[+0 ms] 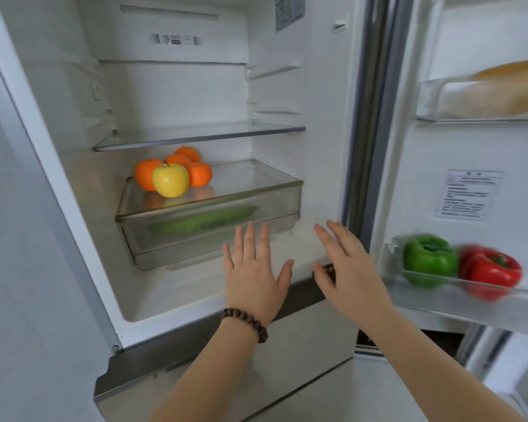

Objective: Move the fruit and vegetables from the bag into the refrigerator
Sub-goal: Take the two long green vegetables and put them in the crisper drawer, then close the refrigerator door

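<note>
A: Just before the drawer (208, 226), the left hand (253, 269) and right hand (348, 269) are spread flat, nothing held.

B: Inside the drawer a cucumber (201, 220) is seen; above it, apple (170, 180) and oranges (148, 178). Stowing is judged nearly done; closing is probably called for.

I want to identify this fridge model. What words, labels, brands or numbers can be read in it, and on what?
Nothing can be read with certainty.
Control panel on the back wall: dark characters, too blurred to read.
Top sticker on the right inner wall: fine print, too small.
Door label above the peppers: a warning triangle and lines of print, too blurred.
No brand name or number shows.
</note>
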`<state>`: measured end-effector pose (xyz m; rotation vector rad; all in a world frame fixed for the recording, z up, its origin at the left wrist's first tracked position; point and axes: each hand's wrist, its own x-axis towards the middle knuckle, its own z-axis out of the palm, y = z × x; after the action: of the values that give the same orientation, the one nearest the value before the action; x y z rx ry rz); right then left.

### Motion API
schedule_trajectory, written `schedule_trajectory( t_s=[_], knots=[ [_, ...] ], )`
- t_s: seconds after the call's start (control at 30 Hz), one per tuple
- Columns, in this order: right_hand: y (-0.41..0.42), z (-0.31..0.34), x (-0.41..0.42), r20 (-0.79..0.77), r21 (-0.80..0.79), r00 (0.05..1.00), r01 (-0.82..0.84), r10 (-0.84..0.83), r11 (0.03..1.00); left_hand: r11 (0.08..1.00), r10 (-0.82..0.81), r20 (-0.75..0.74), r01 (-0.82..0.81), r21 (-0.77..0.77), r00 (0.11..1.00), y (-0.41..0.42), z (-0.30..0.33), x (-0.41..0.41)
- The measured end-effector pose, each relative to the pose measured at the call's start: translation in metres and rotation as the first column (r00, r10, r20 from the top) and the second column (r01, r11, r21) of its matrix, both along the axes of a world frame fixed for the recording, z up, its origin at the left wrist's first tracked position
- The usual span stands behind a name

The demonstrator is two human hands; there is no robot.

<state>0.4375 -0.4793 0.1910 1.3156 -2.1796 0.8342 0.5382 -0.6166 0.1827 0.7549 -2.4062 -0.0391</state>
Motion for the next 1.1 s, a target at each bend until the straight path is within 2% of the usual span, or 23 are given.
schedule_trajectory(
  t_s=[0.17,0.33,0.47,0.6,0.67,0.73,0.93,1.1],
  knots=[
    [0.103,-0.011,-0.012,-0.077,-0.025,0.986,0.148,-0.15,0.989,0.98,-0.196,-0.048,0.196,-0.019,0.979,0.081,0.0,-0.016],
    [0.214,-0.015,-0.045,-0.095,-0.011,0.941,0.324,-0.324,0.946,0.954,-0.301,-0.045,0.301,0.0,0.953,0.163,-0.001,-0.03],
    [0.303,-0.016,-0.08,-0.109,0.003,0.883,0.459,-0.456,0.888,0.945,-0.324,0.036,0.325,-0.033,0.945,0.239,-0.008,-0.059],
    [0.368,-0.023,-0.113,-0.116,0.136,0.846,0.533,-0.521,0.835,0.92,-0.378,0.14,0.389,-0.052,0.915,0.307,-0.016,-0.105],
    [0.382,-0.027,-0.124,-0.177,0.236,0.851,0.524,-0.494,0.818,0.935,-0.345,0.198,0.355,-0.015,0.917,0.323,-0.023,-0.122],
    [0.386,-0.028,-0.127,-0.193,0.262,0.859,0.511,-0.474,0.819,0.953,-0.297,0.229,0.303,0.01,0.927,0.329,-0.027,-0.131],
    [0.391,-0.031,-0.116,-0.216,0.207,0.874,0.477,-0.436,0.854,0.971,-0.235,0.224,0.236,0.025,0.946,0.337,-0.022,-0.123],
    [0.383,-0.036,-0.075,-0.228,0.121,0.865,0.481,-0.448,0.868,0.98,-0.199,0.205,0.195,0.04,0.958,0.337,-0.02,-0.102]
  ],
)
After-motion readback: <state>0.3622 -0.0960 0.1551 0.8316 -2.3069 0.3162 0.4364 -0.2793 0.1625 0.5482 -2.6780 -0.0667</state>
